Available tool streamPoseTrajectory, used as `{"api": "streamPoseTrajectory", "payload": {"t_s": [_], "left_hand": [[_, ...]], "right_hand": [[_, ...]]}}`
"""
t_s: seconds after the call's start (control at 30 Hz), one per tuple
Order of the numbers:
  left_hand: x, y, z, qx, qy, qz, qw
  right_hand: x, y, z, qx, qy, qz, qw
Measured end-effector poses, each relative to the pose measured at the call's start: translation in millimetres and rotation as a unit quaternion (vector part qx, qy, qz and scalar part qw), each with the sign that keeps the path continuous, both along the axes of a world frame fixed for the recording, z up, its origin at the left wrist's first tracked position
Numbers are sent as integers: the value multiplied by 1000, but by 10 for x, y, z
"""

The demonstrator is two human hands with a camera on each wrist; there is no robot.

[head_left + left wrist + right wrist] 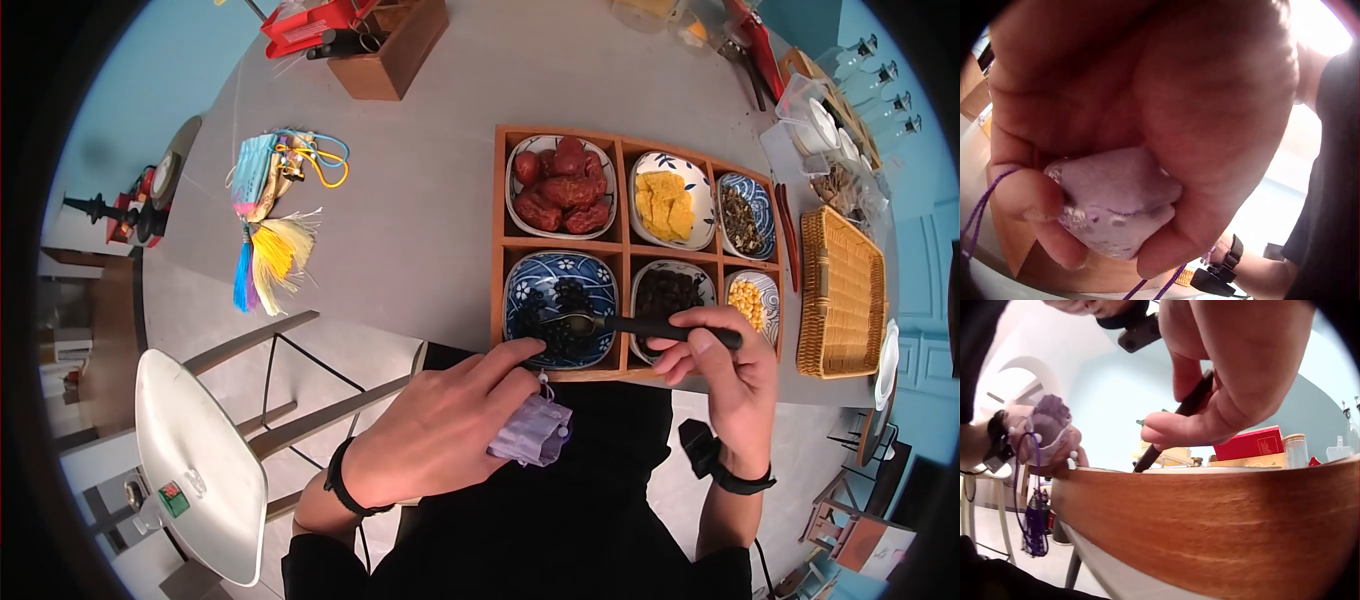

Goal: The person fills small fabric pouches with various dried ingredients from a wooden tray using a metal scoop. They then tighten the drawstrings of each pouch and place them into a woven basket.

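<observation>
My left hand (440, 425) grips a small lilac drawstring pouch (535, 432) at the near edge of a wooden compartment box (497, 190). In the right wrist view the pouch's mouth (1051, 425) gapes, and a purple cord with a tassel (1035, 528) hangs from it. My right hand (735, 375) pinches the black handle of a spoon (670, 328). The spoon's bowl dips into small dark pieces (545, 310) in a blue flowered bowl (605, 285). In the left wrist view, fingers curl around the pouch (1116, 200).
Other compartments hold bowls of red dates (565, 190), yellow pieces (663, 205), dried bits (740, 220), dark fruit (670, 292) and yellow kernels (746, 300). A wicker basket (842, 290) stands right, tasselled pouches (262, 170) lie left, and a white stool (195, 450) stands below.
</observation>
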State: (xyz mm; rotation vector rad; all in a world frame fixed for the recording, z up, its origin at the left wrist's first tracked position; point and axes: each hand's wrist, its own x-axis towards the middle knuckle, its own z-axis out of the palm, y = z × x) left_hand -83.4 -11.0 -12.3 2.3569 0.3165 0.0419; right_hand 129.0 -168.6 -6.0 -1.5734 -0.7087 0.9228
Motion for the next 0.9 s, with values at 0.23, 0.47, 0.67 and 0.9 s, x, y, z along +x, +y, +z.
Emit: {"api": "streamPoseTrajectory", "payload": {"t_s": [0.23, 0.47, 0.67, 0.9], "left_hand": [[-14, 18, -9, -46, 1, 16, 999], [-248, 112, -286, -324, -162, 56, 930], [-227, 62, -349, -326, -145, 117, 927], [-162, 74, -344, -257, -124, 121, 951]], "right_hand": [[-193, 113, -61, -33, 50, -122, 991], [-150, 89, -111, 19, 82, -200, 976], [-68, 22, 109, 93, 32, -212, 972], [-376, 67, 660, 95, -42, -88, 991]]}}
